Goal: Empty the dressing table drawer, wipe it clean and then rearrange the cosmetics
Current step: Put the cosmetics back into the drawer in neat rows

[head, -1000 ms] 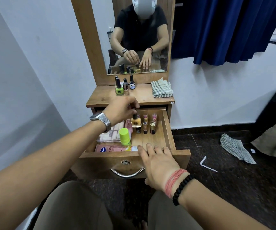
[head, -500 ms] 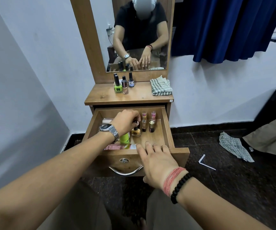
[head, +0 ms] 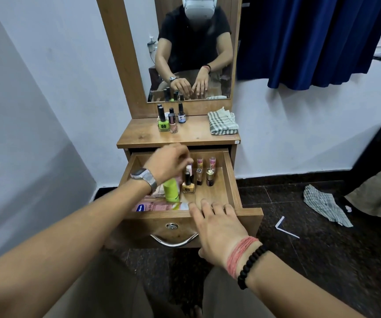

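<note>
pink tube (head: 159, 206): "-Hya", "OX" | rest unreadable

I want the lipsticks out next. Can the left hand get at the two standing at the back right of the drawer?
Probably yes: the left hand hovers just left of the lipsticks, the drawer is open, nothing covers them.

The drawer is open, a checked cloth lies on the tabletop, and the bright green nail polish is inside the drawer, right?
Not quite. The head view shows the green nail polish standing on the tabletop, near the checked cloth. The drawer is open.
</note>
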`<state>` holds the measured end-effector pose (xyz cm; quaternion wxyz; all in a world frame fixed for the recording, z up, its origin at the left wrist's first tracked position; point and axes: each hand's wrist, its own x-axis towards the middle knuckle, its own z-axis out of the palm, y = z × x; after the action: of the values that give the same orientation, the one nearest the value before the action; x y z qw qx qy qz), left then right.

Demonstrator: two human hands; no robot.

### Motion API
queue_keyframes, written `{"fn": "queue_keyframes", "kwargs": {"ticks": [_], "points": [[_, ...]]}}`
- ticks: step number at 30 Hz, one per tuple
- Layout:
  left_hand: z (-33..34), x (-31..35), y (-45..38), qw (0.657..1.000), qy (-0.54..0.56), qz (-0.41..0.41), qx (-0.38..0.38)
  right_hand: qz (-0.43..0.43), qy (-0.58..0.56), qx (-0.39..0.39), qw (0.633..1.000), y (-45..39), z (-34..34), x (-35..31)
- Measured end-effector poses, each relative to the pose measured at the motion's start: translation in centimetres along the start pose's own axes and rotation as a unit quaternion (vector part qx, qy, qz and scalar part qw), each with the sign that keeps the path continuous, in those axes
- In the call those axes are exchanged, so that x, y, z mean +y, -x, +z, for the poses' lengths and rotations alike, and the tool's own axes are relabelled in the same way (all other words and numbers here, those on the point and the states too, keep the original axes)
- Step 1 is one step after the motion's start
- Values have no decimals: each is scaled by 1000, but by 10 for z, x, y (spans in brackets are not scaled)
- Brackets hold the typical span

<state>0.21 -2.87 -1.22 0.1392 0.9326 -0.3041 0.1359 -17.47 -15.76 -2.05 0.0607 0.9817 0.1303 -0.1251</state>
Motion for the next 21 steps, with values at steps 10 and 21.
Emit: {"fn": "queue_keyframes", "kwargs": {"ticks": [10,21], "points": [[-43,-64,-67,986,-39,-109,122,-4,-4,2,1000,1,0,0],[-35,-75,-89,988,-81,-112,66,-3,-11,-7,1000,0,-1,0]]}}
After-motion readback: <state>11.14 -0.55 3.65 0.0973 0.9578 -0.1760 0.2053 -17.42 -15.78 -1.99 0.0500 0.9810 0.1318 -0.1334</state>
